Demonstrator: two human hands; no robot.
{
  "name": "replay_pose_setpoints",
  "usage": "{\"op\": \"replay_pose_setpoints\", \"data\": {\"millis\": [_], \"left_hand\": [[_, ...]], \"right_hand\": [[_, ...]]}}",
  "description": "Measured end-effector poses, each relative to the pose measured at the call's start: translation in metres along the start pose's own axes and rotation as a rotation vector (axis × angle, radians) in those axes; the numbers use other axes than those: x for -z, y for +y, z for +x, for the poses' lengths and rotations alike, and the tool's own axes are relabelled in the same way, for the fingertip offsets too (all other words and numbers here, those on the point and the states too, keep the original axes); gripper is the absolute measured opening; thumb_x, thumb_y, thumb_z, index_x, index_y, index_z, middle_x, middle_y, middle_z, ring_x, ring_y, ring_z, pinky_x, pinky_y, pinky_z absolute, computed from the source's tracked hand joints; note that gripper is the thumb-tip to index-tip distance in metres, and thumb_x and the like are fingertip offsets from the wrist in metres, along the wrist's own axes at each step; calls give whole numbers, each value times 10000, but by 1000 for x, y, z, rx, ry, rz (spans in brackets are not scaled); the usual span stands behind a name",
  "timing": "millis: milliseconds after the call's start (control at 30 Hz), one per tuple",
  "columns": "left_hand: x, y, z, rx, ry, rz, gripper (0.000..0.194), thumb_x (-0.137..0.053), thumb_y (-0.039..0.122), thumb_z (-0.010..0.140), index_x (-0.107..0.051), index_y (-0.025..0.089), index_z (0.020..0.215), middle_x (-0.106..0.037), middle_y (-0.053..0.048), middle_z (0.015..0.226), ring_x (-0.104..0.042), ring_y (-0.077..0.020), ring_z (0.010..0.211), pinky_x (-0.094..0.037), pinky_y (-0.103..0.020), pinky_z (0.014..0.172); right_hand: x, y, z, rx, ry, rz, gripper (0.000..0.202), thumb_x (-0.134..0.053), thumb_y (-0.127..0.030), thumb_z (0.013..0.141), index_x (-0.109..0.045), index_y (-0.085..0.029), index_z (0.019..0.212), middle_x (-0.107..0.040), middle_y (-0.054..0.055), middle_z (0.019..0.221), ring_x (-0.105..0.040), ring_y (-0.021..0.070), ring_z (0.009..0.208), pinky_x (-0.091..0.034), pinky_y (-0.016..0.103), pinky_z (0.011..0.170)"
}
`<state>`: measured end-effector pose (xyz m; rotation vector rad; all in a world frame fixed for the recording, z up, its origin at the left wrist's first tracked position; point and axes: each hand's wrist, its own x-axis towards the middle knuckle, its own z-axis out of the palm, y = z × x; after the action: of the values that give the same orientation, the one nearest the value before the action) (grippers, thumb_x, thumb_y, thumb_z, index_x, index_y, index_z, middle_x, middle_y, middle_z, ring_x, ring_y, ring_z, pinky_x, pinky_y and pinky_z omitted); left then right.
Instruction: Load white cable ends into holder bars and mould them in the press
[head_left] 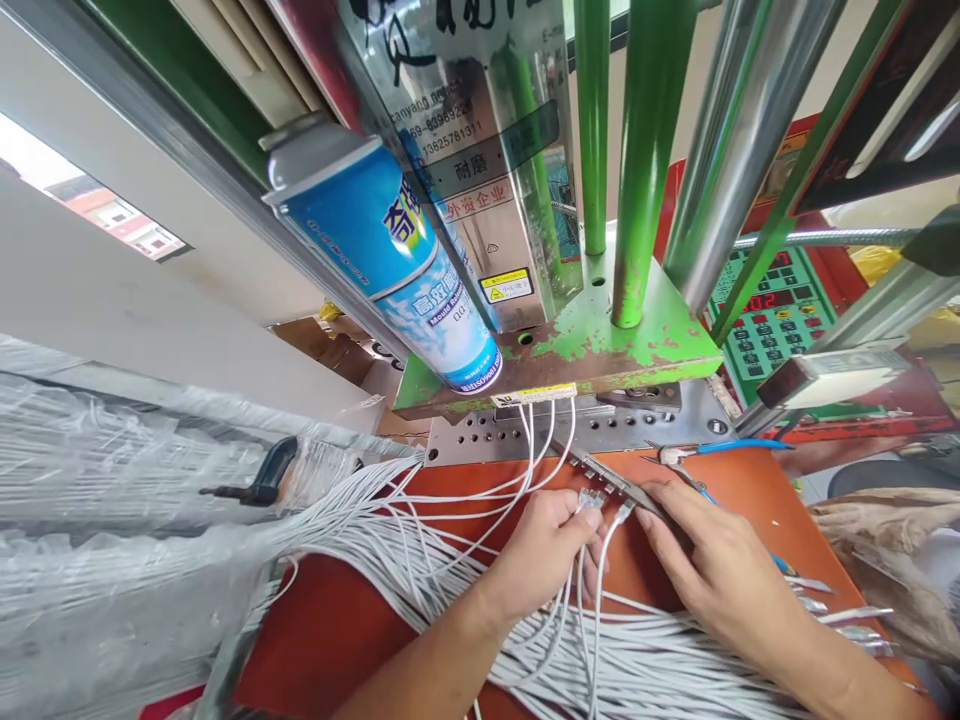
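Between the thumb and fingers of my left hand [544, 550] are clear cable plugs [591, 497] on white cables. My right hand [716, 570] grips the near end of a narrow metal mould bar [600, 470] with small slots along its edge. One more plug [624, 512] sits at the bar's edge beside my right fingers, its white cable hanging down. The bar slants up and left toward the machine's metal bed. Under both hands, a thick bundle of white cables [450, 570] lies across the orange-brown worktop [330, 630].
A blue and white spray can [420, 290] stands on the green machine plate [622, 350], under which several white cables run into the mould. Blue-handled pliers [735, 447] lie at the right. A control panel [780, 310] is behind them. Plastic wrapping [135, 520] covers the left side.
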<state>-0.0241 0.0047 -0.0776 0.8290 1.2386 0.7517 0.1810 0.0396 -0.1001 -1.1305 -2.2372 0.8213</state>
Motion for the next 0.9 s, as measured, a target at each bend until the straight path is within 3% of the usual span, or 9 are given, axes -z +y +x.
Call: {"op": "replay_pose_setpoints", "data": {"millis": [100,267,400,600,767,900], "left_hand": [[1,-1,1,26,24,-21,374,-575,539,926,-532,181,824,-612,1,590,-523,-110,369,-417,-204,363],[4,4,1,66,71,49,363,-556,544,921,-524,192,836,-552,42,541,-385,-60,336,-236,-157,323],[7,10,-1,133,24,53,326,-577,503,908,-543,191,822,-499,64,497,-282,-45,374,-184,-161,367],[7,-3,2,42,46,117,323,-563,467,933,-587,173,804,-506,59,476,-316,-46,387,-257,-171,426],[4,-3,1,12,65,143,372,-606,525,898,-606,162,817,-554,31,502,-385,-62,357,-287,-176,386],[6,-4,-1,6,39,103,487,-521,660,931,-561,182,849,-605,0,582,-558,-138,405,-399,-219,379]], "right_hand": [[1,1,-1,1,-25,-2,222,-378,-348,1101,-570,-243,1137,-667,66,1060,-636,227,921,-468,374,802],[-2,6,0,130,-25,-57,189,-394,-304,1099,-552,-229,1172,-657,77,1061,-636,224,926,-468,367,784],[-2,10,-1,172,-47,-70,170,-412,-305,1097,-538,-238,1190,-658,69,1081,-645,218,928,-484,365,769],[2,9,1,216,-37,-95,186,-428,-318,1093,-543,-237,1213,-678,80,1126,-674,223,986,-528,359,792],[5,10,1,218,-112,-54,199,-428,-326,1096,-550,-254,1236,-680,74,1171,-675,214,1003,-536,350,819],[1,13,0,151,7,-54,191,-443,-339,1094,-555,-266,1232,-683,51,1136,-676,208,966,-531,352,828]]}}
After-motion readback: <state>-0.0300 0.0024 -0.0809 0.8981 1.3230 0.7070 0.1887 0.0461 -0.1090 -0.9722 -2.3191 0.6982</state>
